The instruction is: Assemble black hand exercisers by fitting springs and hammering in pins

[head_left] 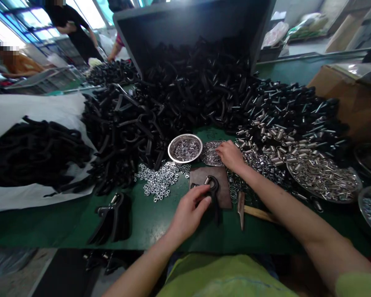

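My left hand [190, 210] is closed around a black plastic clamp [214, 194] with a metal spring at its top. The clamp rests over a square brown metal plate [225, 187]. Up and to the right, my right hand [230, 154] dips its fingertips into a shallow dish of small metal parts [210, 153]; the fingers are pinched together, and what they hold is too small to make out. Just left of that dish stands a round steel bowl [170, 153] with small metal pins and rings. A hammer [241, 210] with a wooden handle lies below my right forearm.
Loose nuts [159, 181] are spread left of the plate. Black clamp parts [185, 99] pile up behind, spilling from a grey bin [185, 24]. Springs and bolts [324, 171] heap at right beside a cardboard box [343, 99]. Assembled clamps [113, 218] stand at the left front edge. Other people are behind.
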`<act>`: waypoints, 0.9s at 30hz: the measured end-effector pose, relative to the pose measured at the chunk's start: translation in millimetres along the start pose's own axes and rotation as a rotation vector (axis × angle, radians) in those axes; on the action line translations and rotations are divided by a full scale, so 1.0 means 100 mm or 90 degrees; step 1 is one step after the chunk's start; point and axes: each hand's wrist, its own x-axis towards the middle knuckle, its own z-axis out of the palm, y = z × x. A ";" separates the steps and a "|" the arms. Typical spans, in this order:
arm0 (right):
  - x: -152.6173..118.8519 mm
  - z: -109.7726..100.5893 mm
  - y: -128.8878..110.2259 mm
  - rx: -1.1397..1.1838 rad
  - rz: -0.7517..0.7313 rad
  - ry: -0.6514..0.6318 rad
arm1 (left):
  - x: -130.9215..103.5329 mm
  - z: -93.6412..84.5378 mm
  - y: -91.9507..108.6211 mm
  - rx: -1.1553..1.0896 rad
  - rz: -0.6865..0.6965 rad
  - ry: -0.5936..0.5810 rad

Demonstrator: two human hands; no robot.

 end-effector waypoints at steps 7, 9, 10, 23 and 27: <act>0.32 0.16 0.01 0.008 0.027 -0.048 | 1.08 0.04 -0.17 0.581 0.169 0.037; 0.29 0.16 0.03 0.028 0.044 -0.040 | 1.31 0.14 -0.18 0.650 0.146 0.029; 0.27 0.16 0.04 0.042 0.055 -0.034 | 1.40 0.20 -0.18 0.662 0.133 0.030; -0.30 -0.10 0.03 0.384 0.099 0.003 | 1.66 0.30 -0.17 0.595 0.101 0.069; -0.55 -0.10 -0.13 0.506 0.065 -0.038 | 1.53 0.16 -0.11 0.487 0.097 0.079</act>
